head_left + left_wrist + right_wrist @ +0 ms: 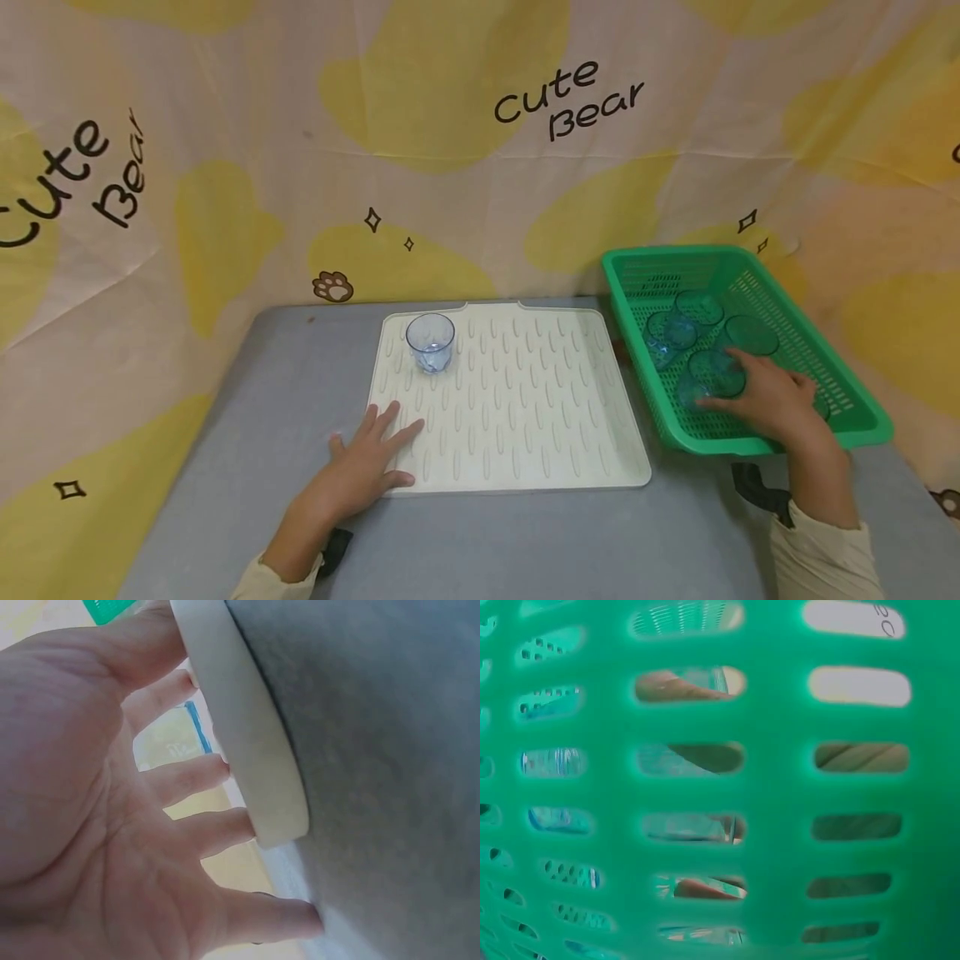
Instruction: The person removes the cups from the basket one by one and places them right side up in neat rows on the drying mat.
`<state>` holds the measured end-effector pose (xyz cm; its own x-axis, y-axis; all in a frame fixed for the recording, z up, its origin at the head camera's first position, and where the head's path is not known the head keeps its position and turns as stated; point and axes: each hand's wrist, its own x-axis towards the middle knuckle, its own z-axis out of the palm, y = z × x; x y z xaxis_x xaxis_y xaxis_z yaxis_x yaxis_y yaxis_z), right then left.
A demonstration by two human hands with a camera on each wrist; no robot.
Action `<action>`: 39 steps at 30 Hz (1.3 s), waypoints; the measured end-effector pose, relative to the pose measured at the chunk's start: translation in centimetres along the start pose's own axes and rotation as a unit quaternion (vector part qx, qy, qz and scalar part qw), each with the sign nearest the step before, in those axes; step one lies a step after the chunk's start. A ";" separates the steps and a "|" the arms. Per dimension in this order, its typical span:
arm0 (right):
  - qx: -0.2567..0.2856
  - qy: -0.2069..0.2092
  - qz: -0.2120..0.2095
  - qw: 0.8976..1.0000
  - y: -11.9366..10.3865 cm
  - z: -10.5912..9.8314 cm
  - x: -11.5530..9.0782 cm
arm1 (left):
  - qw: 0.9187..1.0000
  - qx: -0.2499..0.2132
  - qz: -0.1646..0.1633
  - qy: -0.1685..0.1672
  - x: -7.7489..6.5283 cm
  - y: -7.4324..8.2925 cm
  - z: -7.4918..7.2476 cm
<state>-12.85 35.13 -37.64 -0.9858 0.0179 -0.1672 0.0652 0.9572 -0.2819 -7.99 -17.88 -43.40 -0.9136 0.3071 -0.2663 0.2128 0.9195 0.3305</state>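
In the head view, my right hand (pixel 772 402) reaches into the green basket (pixel 720 445), thumb and fingers curled about the rim of a clear bluish glass (pixel 705 382). Through the slots of the basket wall (pixel 776 787), the right wrist view shows parts of the fingers beside glass. My left hand (pixel 358 468) rests with fingers spread at the near left corner of a cream draining mat (pixel 517 417). Its palm and straight fingers show in the left wrist view by the mat's edge (pixel 255 742). One clear glass (pixel 431 343) stands near the mat's far left corner.
Several more glasses (pixel 752 335) are in the basket, which stands to the right of the mat. Both lie on a grey tabletop (pixel 525 542). Behind hangs a cloth (pixel 450 125) printed with yellow patches and lettering.
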 end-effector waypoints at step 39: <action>0.247 0.071 -0.087 0.962 -0.8 -0.9 -1.8 | 1.000 -0.005 -0.005 -0.001 -0.3 0.2 0.0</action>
<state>-11.32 34.61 -36.23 -0.9973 -0.0583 0.0437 -0.0720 0.6953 -0.7151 -7.70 -17.81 -43.29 -0.9153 0.2976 -0.2713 0.1993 0.9201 0.3371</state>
